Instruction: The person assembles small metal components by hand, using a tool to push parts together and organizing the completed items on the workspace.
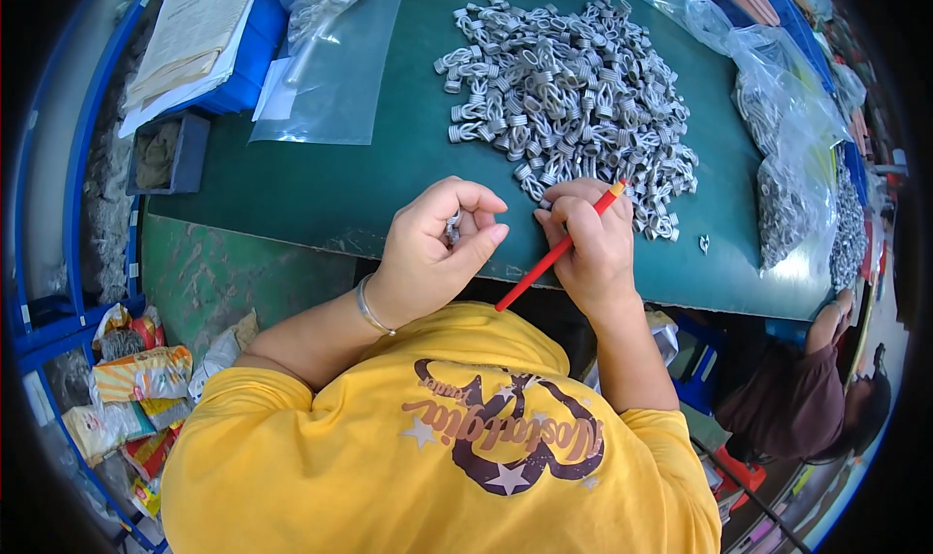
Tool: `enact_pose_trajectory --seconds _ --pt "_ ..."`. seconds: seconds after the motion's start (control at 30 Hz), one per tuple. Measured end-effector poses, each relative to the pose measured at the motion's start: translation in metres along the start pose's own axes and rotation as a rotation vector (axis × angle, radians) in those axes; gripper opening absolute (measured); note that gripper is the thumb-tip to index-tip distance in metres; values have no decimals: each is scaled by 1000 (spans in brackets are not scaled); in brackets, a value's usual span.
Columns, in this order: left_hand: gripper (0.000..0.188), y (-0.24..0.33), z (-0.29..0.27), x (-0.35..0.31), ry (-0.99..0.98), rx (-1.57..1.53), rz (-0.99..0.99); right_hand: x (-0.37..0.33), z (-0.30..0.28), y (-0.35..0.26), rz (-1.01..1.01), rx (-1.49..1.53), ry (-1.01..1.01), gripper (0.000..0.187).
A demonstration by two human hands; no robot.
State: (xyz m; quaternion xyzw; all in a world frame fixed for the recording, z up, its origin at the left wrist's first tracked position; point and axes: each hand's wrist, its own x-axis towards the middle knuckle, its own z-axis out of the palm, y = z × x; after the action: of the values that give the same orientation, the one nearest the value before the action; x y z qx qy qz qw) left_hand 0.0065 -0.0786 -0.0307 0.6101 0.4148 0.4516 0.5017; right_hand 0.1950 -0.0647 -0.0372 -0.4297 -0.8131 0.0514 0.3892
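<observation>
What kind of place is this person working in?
Probably a small factory or assembly workshop: a heap of identical small metal parts on a green worktable, bagged parts, and the right hand holding a red pencil.

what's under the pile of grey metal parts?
The pile of grey metal parts lies directly on the green table mat, which shows all around it. The mat beneath the heap is covered. The right hand, holding a red pencil, hides the pile's near edge.
</observation>
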Motion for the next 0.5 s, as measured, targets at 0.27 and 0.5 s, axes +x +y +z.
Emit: enact_pose_trajectory --seconds 0.27,0.5 --pt "33 5 4 1 7 121 50 -2 -6 -21 663 887 172 19" --pt "20 7 1 3 -34 84 62 -9 -16 -23 859 1308 136 20"
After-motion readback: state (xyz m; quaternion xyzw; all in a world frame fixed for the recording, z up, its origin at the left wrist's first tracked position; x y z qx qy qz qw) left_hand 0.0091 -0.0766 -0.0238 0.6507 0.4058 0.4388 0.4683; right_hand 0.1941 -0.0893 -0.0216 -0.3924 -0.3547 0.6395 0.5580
